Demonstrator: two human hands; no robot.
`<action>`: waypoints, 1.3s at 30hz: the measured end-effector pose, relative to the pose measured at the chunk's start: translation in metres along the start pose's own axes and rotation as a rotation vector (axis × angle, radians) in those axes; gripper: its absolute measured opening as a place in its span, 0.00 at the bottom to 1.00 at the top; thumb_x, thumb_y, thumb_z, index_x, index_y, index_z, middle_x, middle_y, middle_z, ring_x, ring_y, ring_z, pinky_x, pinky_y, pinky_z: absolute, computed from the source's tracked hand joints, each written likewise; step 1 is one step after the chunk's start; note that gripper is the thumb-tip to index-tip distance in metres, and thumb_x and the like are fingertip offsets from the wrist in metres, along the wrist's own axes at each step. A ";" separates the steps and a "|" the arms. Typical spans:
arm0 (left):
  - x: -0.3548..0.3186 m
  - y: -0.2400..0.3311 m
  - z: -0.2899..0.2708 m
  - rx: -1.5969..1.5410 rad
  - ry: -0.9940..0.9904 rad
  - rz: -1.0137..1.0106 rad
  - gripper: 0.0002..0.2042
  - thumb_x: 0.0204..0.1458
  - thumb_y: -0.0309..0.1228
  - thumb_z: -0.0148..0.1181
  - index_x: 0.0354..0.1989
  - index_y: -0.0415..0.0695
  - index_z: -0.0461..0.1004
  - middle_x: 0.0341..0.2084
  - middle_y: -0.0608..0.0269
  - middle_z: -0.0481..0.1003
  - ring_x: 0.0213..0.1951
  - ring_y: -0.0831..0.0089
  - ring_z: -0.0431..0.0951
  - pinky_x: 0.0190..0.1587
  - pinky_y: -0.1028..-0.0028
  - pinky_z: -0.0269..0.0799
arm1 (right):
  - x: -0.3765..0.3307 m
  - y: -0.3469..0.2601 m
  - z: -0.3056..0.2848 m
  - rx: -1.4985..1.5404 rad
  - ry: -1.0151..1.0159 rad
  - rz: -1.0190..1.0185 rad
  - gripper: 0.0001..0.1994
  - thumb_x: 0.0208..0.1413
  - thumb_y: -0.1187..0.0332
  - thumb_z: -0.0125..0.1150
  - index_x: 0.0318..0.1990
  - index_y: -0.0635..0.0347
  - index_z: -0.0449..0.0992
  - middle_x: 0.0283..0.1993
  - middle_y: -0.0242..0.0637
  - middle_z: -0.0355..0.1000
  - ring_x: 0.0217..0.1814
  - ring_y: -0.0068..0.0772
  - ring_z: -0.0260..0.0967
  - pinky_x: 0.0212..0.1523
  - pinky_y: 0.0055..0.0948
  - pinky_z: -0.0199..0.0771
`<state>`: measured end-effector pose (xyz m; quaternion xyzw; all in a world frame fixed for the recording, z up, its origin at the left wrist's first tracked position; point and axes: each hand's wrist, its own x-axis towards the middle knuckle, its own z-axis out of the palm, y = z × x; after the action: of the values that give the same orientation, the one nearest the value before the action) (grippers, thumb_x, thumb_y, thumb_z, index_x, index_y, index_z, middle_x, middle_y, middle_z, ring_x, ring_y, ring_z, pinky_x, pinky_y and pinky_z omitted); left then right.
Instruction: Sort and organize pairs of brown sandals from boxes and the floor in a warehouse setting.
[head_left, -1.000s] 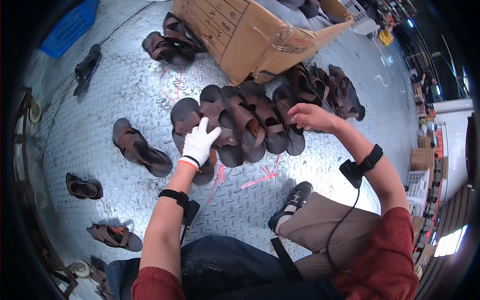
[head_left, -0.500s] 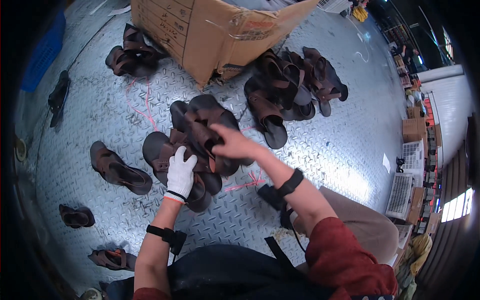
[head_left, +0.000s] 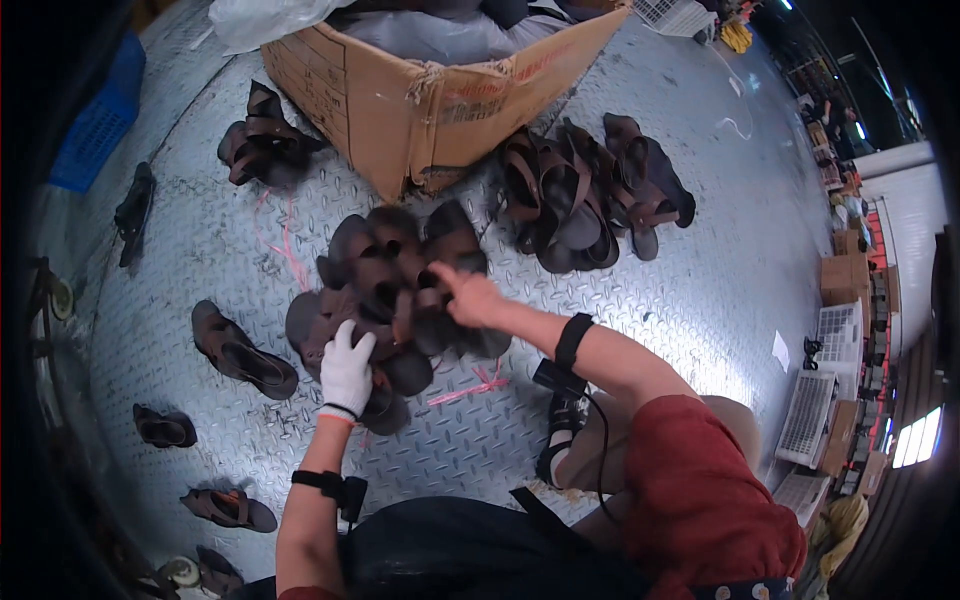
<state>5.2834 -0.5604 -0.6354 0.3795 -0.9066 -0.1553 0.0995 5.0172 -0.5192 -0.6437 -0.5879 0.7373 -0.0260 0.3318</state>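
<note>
Brown strapped sandals (head_left: 375, 270) lie bunched on the metal floor in front of me, partly overlapping and blurred. My left hand (head_left: 346, 370), in a white knitted glove, is closed over a sandal (head_left: 313, 325) at the near left of the bunch; its fingers are partly curled and bent down onto the straps. My right hand (head_left: 475, 300) is bare. Its fingers close on the strap part of another sandal (head_left: 453, 240) at the bunch's right side, and the exact grip is partly hidden.
A large cardboard box (head_left: 370, 110) with grey plastic bags stands ahead. Heaps of sandals lie right of it (head_left: 575, 200) and left of it (head_left: 268, 145). Single sandals (head_left: 240, 350) line the left. Pink string (head_left: 468, 385) lies near me; a blue crate (head_left: 98, 125) stands far left.
The sandal at the near edge of the right heap is gone from there; another sandal is now at my right hand. The view has tilted, showing the box's contents.
</note>
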 end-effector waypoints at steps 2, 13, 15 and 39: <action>-0.003 -0.001 -0.008 0.003 -0.085 -0.040 0.18 0.40 0.24 0.53 0.43 0.50 0.72 0.52 0.48 0.63 0.39 0.50 0.70 0.40 0.60 0.71 | 0.005 -0.011 0.006 0.016 -0.170 -0.072 0.42 0.43 0.58 0.60 0.65 0.53 0.43 0.54 0.57 0.63 0.53 0.57 0.64 0.53 0.44 0.65; 0.009 0.007 -0.010 0.027 -0.120 -0.174 0.23 0.38 0.20 0.54 0.47 0.49 0.70 0.56 0.49 0.59 0.46 0.48 0.67 0.48 0.60 0.68 | 0.038 0.073 -0.145 -0.817 0.295 -0.073 0.24 0.42 0.67 0.60 0.52 0.55 0.66 0.57 0.48 0.59 0.54 0.54 0.61 0.38 0.46 0.70; 0.009 0.009 -0.004 0.027 -0.095 -0.175 0.25 0.37 0.16 0.53 0.48 0.48 0.70 0.56 0.49 0.60 0.47 0.47 0.66 0.49 0.60 0.67 | 0.036 0.095 -0.140 -0.782 0.381 -0.112 0.23 0.42 0.70 0.59 0.49 0.58 0.67 0.56 0.47 0.60 0.50 0.50 0.64 0.35 0.40 0.72; 0.013 0.028 0.007 0.056 -0.130 -0.087 0.23 0.40 0.16 0.50 0.48 0.48 0.70 0.55 0.45 0.60 0.51 0.46 0.64 0.52 0.60 0.64 | -0.013 0.098 -0.119 0.289 0.447 0.061 0.32 0.40 0.71 0.56 0.57 0.58 0.56 0.42 0.52 0.71 0.43 0.55 0.69 0.45 0.45 0.69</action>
<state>5.2539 -0.5502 -0.6309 0.4103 -0.8978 -0.1583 0.0230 4.8732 -0.5192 -0.5871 -0.4913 0.7984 -0.2502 0.2419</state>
